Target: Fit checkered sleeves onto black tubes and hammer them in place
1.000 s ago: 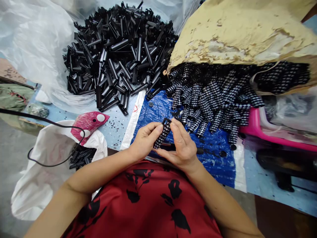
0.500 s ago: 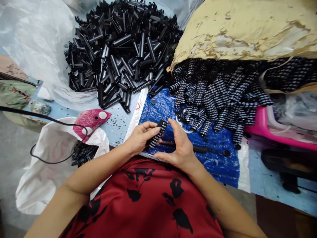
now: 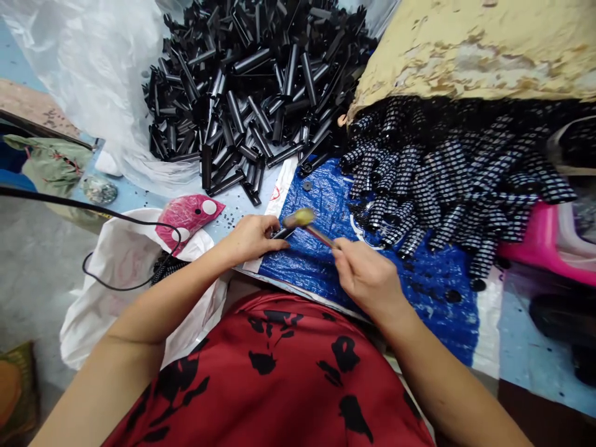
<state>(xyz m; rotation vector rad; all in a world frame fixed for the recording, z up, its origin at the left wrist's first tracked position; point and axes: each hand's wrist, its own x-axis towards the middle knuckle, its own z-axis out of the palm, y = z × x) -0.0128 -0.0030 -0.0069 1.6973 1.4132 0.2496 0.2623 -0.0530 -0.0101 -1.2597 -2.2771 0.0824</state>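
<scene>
My right hand point(image 3: 370, 276) is wrapped round the thin handle of a small mallet point(image 3: 298, 218). The mallet's worn yellowish head is just above the fingers of my left hand point(image 3: 258, 238). Between the thumb and fingers of that hand is a dark, narrow black piece point(image 3: 282, 234), resting low over the blue plastic sheet point(image 3: 311, 267). My fingers and the mallet head hide much of this piece, so its printed side cannot be made out.
Black plastic holders point(image 3: 261, 118) lie heaped on clear plastic behind my hands. Black cylinders with white markings point(image 3: 433, 180) spill from a torn yellow sack point(image 3: 465, 49) beside a pink tray point(image 3: 535, 242). A pink pouch point(image 3: 189, 217) and white bag point(image 3: 116, 316) are at left, crossed by a black cable point(image 3: 107, 216).
My right hand, bare before, now grips the mallet. My left hand has lowered the black piece towards the sheet and turned it. The view has shifted, so surroundings sit further right.
</scene>
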